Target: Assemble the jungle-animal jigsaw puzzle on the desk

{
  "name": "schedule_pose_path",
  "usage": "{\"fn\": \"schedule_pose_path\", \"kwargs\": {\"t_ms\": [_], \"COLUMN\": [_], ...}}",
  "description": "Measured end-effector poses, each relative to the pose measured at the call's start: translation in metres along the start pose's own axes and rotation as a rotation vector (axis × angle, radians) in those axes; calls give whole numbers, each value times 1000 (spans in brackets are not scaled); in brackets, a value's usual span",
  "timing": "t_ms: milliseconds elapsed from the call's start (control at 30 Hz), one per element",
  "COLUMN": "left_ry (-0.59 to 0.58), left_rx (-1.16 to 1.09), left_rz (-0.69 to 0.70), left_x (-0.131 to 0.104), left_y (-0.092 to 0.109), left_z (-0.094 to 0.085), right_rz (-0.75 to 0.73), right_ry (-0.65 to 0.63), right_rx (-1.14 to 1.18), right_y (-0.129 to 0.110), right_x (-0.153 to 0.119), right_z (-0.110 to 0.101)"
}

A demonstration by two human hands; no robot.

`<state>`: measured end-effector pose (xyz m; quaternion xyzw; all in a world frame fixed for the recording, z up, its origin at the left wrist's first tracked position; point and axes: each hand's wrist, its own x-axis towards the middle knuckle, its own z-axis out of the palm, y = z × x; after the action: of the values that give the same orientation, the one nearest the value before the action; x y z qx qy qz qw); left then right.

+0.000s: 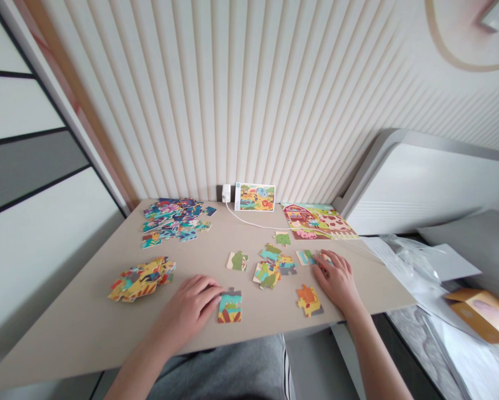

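My left hand (195, 303) rests on the table, its fingertips at the left edge of a crocodile puzzle piece (230, 307). Over at the right, my right hand (333, 272) has its fingers bent over a puzzle piece (326, 259) that is partly hidden beneath them. Touching or just beside that piece is a green and blue piece (305, 257). A small heap of pieces (268, 273) lies between my hands. An orange piece (310, 300) sits below the right hand's fingers, and a green piece (237, 260) lies left of the heap.
Blue and purple pieces (172, 216) are piled at the back left, yellow ones (143, 279) nearer. A picture card (255, 197) leans on the wall. A white cable (257, 225) crosses towards a farm puzzle (316, 222). The table (86, 311) has its front edge near my lap.
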<state>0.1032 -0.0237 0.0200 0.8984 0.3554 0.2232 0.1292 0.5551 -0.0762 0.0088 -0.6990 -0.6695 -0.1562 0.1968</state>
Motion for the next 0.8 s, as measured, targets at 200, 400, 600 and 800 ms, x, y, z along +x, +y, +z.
{"fn": "schedule_pose_path", "kwargs": {"t_ms": [200, 400, 600, 800], "left_ry": [10, 5, 5, -2], "left_rx": [-1, 7, 7, 8], "left_rz": [2, 1, 6, 4], "left_x": [0, -1, -1, -1], "left_y": [-1, -3, -3, -2], "left_z": [1, 3, 3, 3], "right_rz": [8, 19, 87, 293], "right_ry": [-14, -22, 33, 126], "right_rx": [21, 33, 49, 23], "right_y": [2, 3, 2, 0], "right_x": [-1, -1, -1, -5], "right_z": [2, 2, 3, 0]}}
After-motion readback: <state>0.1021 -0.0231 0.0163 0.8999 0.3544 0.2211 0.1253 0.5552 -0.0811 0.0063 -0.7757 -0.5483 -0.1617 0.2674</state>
